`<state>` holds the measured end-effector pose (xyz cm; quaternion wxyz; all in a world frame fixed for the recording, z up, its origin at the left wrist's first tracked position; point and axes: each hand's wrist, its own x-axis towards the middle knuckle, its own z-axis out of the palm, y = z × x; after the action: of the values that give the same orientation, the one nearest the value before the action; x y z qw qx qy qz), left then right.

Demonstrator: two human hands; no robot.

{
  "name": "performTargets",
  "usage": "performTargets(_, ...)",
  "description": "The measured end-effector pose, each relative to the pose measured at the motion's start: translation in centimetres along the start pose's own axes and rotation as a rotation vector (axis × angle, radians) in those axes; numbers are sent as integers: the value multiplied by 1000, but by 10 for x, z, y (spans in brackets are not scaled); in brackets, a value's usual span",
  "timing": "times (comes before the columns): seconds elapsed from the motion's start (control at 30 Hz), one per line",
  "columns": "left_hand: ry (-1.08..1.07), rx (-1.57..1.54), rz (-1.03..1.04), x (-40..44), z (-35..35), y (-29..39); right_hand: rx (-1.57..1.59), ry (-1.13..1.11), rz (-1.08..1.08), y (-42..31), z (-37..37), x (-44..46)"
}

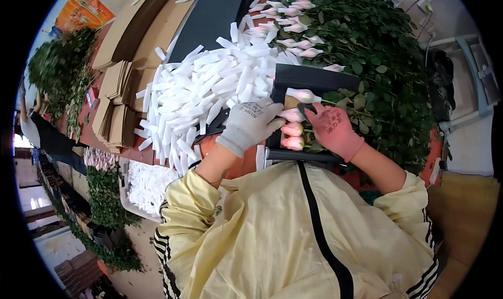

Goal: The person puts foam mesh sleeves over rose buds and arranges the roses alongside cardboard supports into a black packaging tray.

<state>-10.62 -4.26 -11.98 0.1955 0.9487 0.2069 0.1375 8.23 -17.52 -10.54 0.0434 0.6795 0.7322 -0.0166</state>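
Pink rose buds (292,143) lie in a column in a black ribbed tray (314,76), their stems pointing right. Above them sits a bud in a white net sleeve (303,95). My left hand (251,122), in a grey-white glove, is at the tray's left side, its fingers bent against the tip of another sleeved bud (290,115). My right hand (331,128), in a pink glove with dark fingertips, is closed at that bud's stem end. A heap of white foam sleeves (204,84) lies left of the tray.
Many leafy roses (377,63) cover the table's right side. Cardboard pieces (118,84) stand at the left. A basket (126,191) of white sleeves is at the lower left, near more bundled roses (107,194). Another person (50,139) stands at the far left.
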Motion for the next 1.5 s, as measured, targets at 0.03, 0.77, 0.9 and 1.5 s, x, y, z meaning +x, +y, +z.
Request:
performTargets(0.03, -105, 97, 25, 4, 1, -3, -44, 61, -36, 1, 5, 0)
performTargets(0.77, 52, -118, 109, -2, -6, 21, -134, 307, -141, 8, 30, 0)
performTargets(0.9, -110, -78, 85, 6, -3, 28, 184, 72, 172, 12, -23, -4)
performTargets(1.5, -130, -13, 133, 5, 1, 28, 112, 35, 113, 27, -13, 26)
